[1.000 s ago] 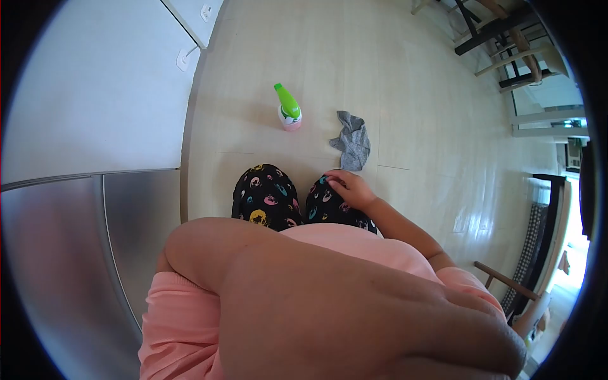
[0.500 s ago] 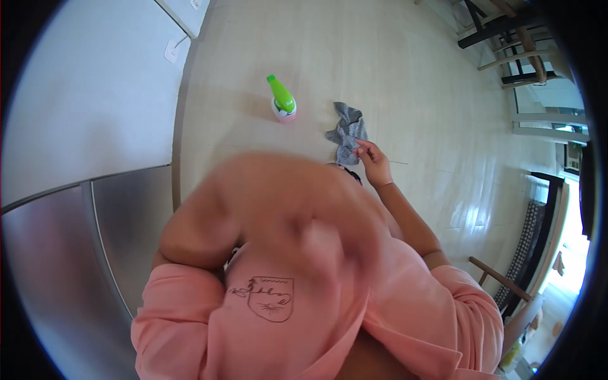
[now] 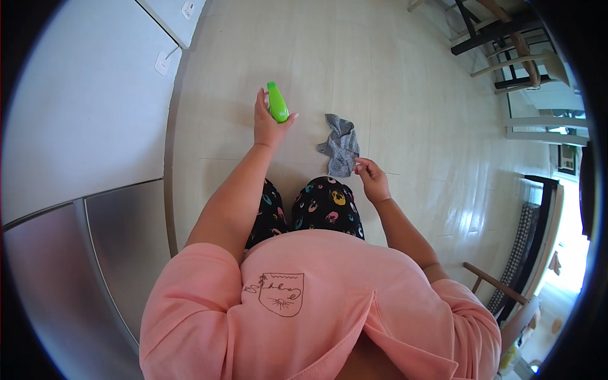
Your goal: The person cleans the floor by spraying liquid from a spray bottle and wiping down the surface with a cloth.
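My left hand (image 3: 271, 126) is closed around a spray bottle (image 3: 277, 104), with its bright green top facing up; the hand and the top hide most of the bottle's body. To the right, a crumpled grey cloth (image 3: 341, 144) lies on the floor. My right hand (image 3: 373, 180) is at the cloth's right edge, fingers curled and thumb and fingertips meeting its border. How firmly they grip it does not show clearly.
Pale floor tiles (image 3: 304, 44) spread ahead of my knees, which are in patterned black trousers (image 3: 324, 206). Steel-grey cabinet fronts (image 3: 126, 221) and a white wall (image 3: 95, 95) stand at left. Wooden chairs (image 3: 506, 57) are at the far right, and a dark bench (image 3: 525, 247) stands at right.
My left hand, blurred near my chest before, has reached forward and taken hold of the spray bottle. My right hand stays by the cloth. The view has shifted slightly.
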`<state>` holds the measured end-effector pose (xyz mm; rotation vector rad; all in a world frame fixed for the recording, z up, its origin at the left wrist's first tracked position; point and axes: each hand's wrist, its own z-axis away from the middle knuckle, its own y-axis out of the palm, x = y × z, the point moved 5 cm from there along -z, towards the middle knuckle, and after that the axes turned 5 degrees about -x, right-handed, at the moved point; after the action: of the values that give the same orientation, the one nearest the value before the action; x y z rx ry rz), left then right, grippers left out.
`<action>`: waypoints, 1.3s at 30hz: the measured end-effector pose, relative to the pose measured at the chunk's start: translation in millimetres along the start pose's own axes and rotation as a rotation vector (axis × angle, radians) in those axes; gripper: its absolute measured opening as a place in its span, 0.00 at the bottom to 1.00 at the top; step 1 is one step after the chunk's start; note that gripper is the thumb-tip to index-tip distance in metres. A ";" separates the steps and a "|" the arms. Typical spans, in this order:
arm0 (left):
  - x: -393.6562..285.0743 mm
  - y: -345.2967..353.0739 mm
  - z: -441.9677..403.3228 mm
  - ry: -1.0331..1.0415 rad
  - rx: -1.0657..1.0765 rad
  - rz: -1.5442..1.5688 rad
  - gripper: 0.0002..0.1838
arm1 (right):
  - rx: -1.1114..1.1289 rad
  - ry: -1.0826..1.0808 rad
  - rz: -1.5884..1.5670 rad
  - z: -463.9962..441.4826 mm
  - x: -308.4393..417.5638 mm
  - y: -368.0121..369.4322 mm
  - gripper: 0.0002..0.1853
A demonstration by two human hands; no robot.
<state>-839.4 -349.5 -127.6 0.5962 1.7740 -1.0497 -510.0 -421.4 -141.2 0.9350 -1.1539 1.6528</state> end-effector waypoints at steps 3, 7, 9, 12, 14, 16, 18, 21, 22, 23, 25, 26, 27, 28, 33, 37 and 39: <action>7.8 -12.8 -17.6 0.012 -0.045 -0.262 0.46 | 0.020 -0.021 -0.013 5.9 -0.2 -0.5 0.13; 51.2 -37.4 -31.3 -0.149 -0.094 0.148 0.36 | 0.034 -0.022 0.049 3.3 -7.8 -5.4 0.13; 66.5 -34.9 -26.3 -0.297 0.037 0.286 0.34 | 0.004 0.006 0.078 -2.2 -14.3 -6.8 0.13; 90.6 -18.7 -27.5 -0.110 0.055 -0.035 0.32 | -0.011 -0.007 0.062 -8.1 -10.8 -3.8 0.13; 65.2 -17.0 -14.5 -0.122 0.015 -0.020 0.32 | -0.006 -0.006 0.039 -6.6 -6.0 -1.0 0.13; 64.9 -6.7 -9.9 -0.128 -0.029 -0.004 0.33 | 0.000 -0.014 0.015 -6.4 -4.3 -1.7 0.13; 58.5 -2.1 -8.3 -0.087 -0.040 0.053 0.35 | 0.031 -0.044 0.055 -2.9 -1.9 -0.2 0.12; 45.4 -19.9 -8.5 -0.042 -0.270 0.029 0.37 | 0.031 -0.010 0.099 -0.4 -3.1 -3.1 0.12; 62.0 -21.9 -8.6 -0.047 -0.275 0.025 0.37 | 0.038 -0.009 0.100 -0.1 -5.0 -3.7 0.12; 84.9 -27.4 -11.8 -0.150 -0.276 0.162 0.36 | 0.029 -0.014 0.097 -0.9 -6.5 -4.9 0.12; 92.9 -41.6 -12.6 -0.252 -0.280 0.297 0.35 | 0.025 -0.018 0.094 -3.6 -9.8 -6.5 0.12; 90.0 -53.8 -8.3 -0.411 -0.311 0.384 0.34 | 0.023 -0.027 0.098 -4.9 -11.5 -7.0 0.12; 98.2 -59.6 -2.7 -0.570 -0.339 0.472 0.33 | 0.020 -0.035 0.101 -5.9 -13.4 -7.7 0.12; 102.0 -65.6 -0.8 -0.644 -0.335 0.442 0.32 | 0.022 -0.031 0.100 -6.8 -16.1 -7.6 0.12; 72.2 -55.6 31.3 -0.514 -0.314 0.355 0.29 | 0.028 -0.018 0.134 -12.7 -17.2 -5.1 0.11; 43.5 -41.1 47.9 -0.298 0.045 0.174 0.25 | 0.020 -0.048 0.100 -17.6 -18.0 -6.8 0.11; 32.3 -27.1 63.6 -0.380 0.177 0.240 0.24 | 0.015 -0.072 0.131 -21.4 -18.0 -8.2 0.11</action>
<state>-843.1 -419.7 -157.3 0.6509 1.2564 -1.0765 -498.4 -403.9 -161.5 0.9523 -1.2759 1.7465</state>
